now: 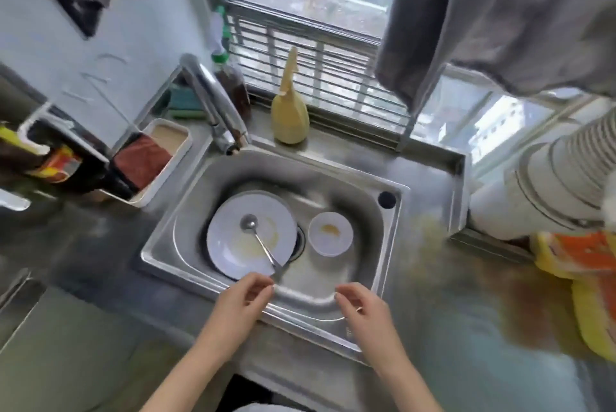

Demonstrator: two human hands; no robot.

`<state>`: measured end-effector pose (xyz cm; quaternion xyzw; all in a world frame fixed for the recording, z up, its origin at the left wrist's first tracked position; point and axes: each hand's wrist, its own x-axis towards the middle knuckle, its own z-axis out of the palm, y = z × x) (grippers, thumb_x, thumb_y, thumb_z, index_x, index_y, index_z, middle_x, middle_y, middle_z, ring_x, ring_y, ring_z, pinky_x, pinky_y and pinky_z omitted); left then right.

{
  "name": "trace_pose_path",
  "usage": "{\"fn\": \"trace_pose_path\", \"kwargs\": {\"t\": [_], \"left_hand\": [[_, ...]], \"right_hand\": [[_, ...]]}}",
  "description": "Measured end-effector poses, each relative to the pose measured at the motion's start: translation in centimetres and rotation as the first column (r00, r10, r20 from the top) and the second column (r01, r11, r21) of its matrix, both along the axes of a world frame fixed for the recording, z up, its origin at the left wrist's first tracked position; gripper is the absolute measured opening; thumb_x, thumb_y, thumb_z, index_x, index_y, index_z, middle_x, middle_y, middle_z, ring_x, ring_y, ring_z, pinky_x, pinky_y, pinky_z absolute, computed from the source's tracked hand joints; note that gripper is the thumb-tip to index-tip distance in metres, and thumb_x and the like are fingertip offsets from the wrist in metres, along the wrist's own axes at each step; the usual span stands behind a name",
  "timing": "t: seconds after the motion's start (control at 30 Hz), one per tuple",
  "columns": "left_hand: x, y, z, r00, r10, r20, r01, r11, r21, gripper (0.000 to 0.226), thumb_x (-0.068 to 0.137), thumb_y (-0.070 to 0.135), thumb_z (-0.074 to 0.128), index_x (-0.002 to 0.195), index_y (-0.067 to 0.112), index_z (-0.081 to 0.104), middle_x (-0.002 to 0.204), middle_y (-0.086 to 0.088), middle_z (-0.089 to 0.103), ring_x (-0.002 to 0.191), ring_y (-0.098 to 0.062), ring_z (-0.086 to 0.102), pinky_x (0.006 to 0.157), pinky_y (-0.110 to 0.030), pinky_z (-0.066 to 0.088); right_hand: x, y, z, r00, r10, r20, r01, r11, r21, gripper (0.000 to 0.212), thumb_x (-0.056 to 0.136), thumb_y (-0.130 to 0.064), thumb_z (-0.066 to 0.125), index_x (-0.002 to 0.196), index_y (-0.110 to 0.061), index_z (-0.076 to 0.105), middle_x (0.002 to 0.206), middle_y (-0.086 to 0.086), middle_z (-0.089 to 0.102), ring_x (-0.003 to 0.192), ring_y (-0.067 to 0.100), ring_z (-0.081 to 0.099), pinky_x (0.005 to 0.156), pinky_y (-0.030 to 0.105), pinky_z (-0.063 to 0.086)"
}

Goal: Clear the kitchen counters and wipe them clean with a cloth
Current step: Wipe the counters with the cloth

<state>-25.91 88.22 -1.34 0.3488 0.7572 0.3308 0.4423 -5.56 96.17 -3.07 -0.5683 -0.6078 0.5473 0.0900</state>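
Your left hand (245, 298) and right hand (361, 306) hover over the near rim of the steel sink (383, 238), fingers loosely curled and part open, holding nothing. In the basin lies a white plate (233, 245) with a spoon (258, 240) across it, and beside it, to the right, a small white bowl (330, 234) with an orange smear. A reddish-brown cloth (141, 161) lies in a white tray (173, 158) on the surface (466, 328) left of the tap (216, 105). A yellow bottle (289, 111) stands on the ledge behind the sink.
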Motion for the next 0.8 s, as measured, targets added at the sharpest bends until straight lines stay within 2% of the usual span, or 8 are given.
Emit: {"fn": "trace_pose_path", "kwargs": {"t": [0.13, 0.33, 0.43, 0.53, 0.63, 0.7, 0.8], "left_hand": [[-3.8, -3.9, -0.5, 0.967, 0.253, -0.017, -0.253, 0.967, -0.031, 0.009, 0.086, 0.010, 0.062, 0.085, 0.017, 0.067, 0.079, 0.002, 0.071, 0.077, -0.001, 0.063, 0.068, -0.006, 0.044], [-13.9, -4.2, -2.4, 0.904, 0.414, -0.112, -0.412, 0.910, 0.039, 0.005, 0.086, 0.008, 0.061, 0.089, 0.010, 0.065, 0.086, -0.005, 0.068, 0.080, -0.013, 0.062, 0.068, -0.005, 0.043], [-19.2, -2.9, -3.5, 0.866, 0.445, -0.227, -0.443, 0.894, 0.059, 0.008, 0.086, 0.006, 0.060, 0.093, 0.008, 0.064, 0.094, -0.009, 0.065, 0.079, -0.010, 0.058, 0.067, -0.002, 0.039], [-22.6, -2.4, -4.6, 0.860, 0.394, -0.325, -0.402, 0.914, 0.044, 0.015, 0.085, 0.007, 0.061, 0.099, 0.006, 0.063, 0.100, -0.011, 0.059, 0.087, -0.014, 0.058, 0.077, -0.012, 0.037], [-24.1, -2.5, -4.9, 0.892, 0.338, -0.301, -0.348, 0.937, 0.023, 0.017, 0.085, 0.008, 0.062, 0.102, 0.006, 0.063, 0.101, -0.010, 0.058, 0.092, -0.017, 0.059, 0.084, -0.018, 0.039], [-24.6, -2.7, -4.8, 0.907, 0.327, -0.264, -0.330, 0.943, 0.035, 0.017, 0.085, 0.010, 0.062, 0.102, 0.009, 0.063, 0.102, -0.007, 0.058, 0.095, -0.016, 0.059, 0.083, -0.018, 0.039], [-25.1, -3.2, -4.7, 0.918, 0.311, -0.248, -0.311, 0.949, 0.039, 0.015, 0.086, 0.013, 0.061, 0.101, 0.013, 0.063, 0.103, -0.003, 0.058, 0.094, -0.014, 0.059, 0.075, -0.010, 0.037]], "right_hand": [[-5.7, 2.1, 0.6, 0.976, 0.218, -0.012, -0.217, 0.976, 0.026, 0.012, 0.092, -0.023, 0.057, 0.100, -0.021, 0.067, 0.091, -0.013, 0.066, 0.085, -0.002, 0.059, 0.068, 0.010, 0.044], [-20.0, 3.3, -0.4, 0.913, 0.406, -0.043, -0.401, 0.911, 0.094, 0.018, 0.092, -0.018, 0.056, 0.104, -0.010, 0.067, 0.099, 0.001, 0.068, 0.084, 0.011, 0.060, 0.069, 0.014, 0.042], [-28.7, 5.1, -2.5, 0.920, 0.392, -0.029, -0.380, 0.907, 0.182, 0.021, 0.091, -0.020, 0.056, 0.105, -0.009, 0.066, 0.104, 0.005, 0.068, 0.094, 0.017, 0.062, 0.082, 0.026, 0.046], [-36.2, 6.9, -4.1, 0.946, 0.324, -0.013, -0.311, 0.917, 0.250, 0.031, 0.090, -0.025, 0.057, 0.115, -0.008, 0.061, 0.115, 0.010, 0.062, 0.103, 0.021, 0.059, 0.089, 0.032, 0.045], [-41.2, 8.1, -5.5, 0.958, 0.277, 0.068, -0.284, 0.898, 0.336, 0.038, 0.089, -0.035, 0.057, 0.117, -0.009, 0.058, 0.117, 0.014, 0.056, 0.109, 0.027, 0.053, 0.089, 0.035, 0.042], [-42.8, 8.3, -6.2, 0.968, 0.219, 0.124, -0.249, 0.908, 0.337, 0.040, 0.089, -0.041, 0.056, 0.117, -0.012, 0.056, 0.119, 0.013, 0.049, 0.112, 0.029, 0.050, 0.090, 0.036, 0.042], [-43.9, 8.6, -6.6, 0.962, 0.156, 0.224, -0.223, 0.921, 0.320, 0.039, 0.088, -0.043, 0.057, 0.114, -0.015, 0.055, 0.121, 0.013, 0.045, 0.115, 0.030, 0.045, 0.093, 0.038, 0.041]]}}
